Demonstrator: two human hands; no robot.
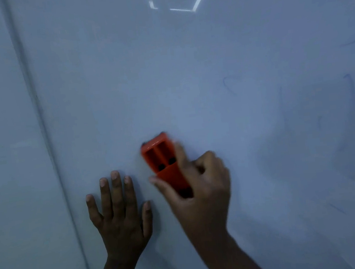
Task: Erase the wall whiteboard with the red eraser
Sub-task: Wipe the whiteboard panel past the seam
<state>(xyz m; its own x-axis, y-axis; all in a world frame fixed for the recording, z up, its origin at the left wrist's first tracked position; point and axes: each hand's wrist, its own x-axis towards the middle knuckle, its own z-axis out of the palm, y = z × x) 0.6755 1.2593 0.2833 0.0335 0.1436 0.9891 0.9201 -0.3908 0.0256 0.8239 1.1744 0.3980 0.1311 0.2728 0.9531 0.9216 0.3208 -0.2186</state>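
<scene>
Red eraser (164, 164) pressed against the whiteboard (188, 78), lower middle of the visible board surface, tilted with its top end leaning left. Back side faces the camera: two open rectangular slots in the upper half, dark spots at the slot bottoms, solid plastic lower half. A sliver of dark felt shows at the top edge, blurred.

Right hand (199, 189) is closed around the eraser's lower half, thumb on its left side, fingers curled over the right side; hand and eraser edges are motion-blurred. Right forearm runs down to the bottom edge of the frame.

Left hand (119, 212) lies flat on the board just left of the eraser, fingers spread wide and pointing up, holding nothing, thumb near the right hand but apart from it.

Board mostly clean around the eraser. Faint blue marker strokes (228, 85) sit to the upper right of the eraser, more faint ones (349, 83) toward the board's right edge, too light to read. A vertical seam (39, 118) runs down the left side, left of the left hand. Bright ceiling-light reflections (181, 9) show near the top edge.
</scene>
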